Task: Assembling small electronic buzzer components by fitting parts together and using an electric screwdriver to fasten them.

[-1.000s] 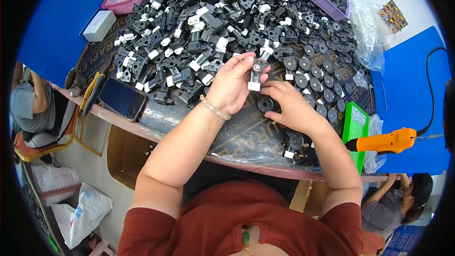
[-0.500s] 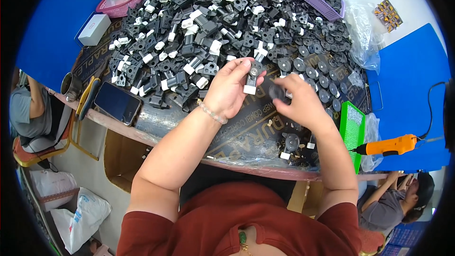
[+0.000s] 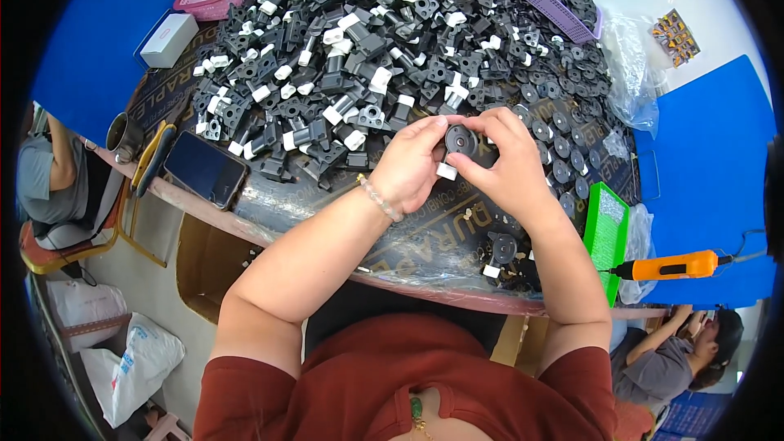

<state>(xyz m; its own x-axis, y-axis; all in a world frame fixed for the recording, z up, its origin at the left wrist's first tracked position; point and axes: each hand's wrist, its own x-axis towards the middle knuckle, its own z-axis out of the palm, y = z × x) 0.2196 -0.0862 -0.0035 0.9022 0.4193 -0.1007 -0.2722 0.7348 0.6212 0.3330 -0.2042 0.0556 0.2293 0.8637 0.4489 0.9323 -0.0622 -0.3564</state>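
My left hand point(image 3: 412, 162) is closed around a black plastic part with a white end piece point(image 3: 447, 171) pointing toward me. Pinched in my right hand point(image 3: 510, 155), a round black disc point(image 3: 461, 140) lies against the top of that part. Both hands meet above the dark table, just in front of a big heap of black parts with white ends point(image 3: 343, 49). Right of my right hand, several similar black discs point(image 3: 561, 147) are spread out. Nearer me sits another disc-topped part point(image 3: 503, 247) with a white end.
An orange electric screwdriver point(image 3: 674, 267) rests across a green tray point(image 3: 604, 229) at the right. A phone point(image 3: 204, 174) and a metal cup point(image 3: 124, 137) are at the left. Beyond stand a purple basket point(image 3: 563, 12) and a white box point(image 3: 170, 41). Co-workers sit at both sides.
My right hand has moved left and brought the disc onto the part in my left hand. Beforehand the two hands were apart, with the part's top uncovered.
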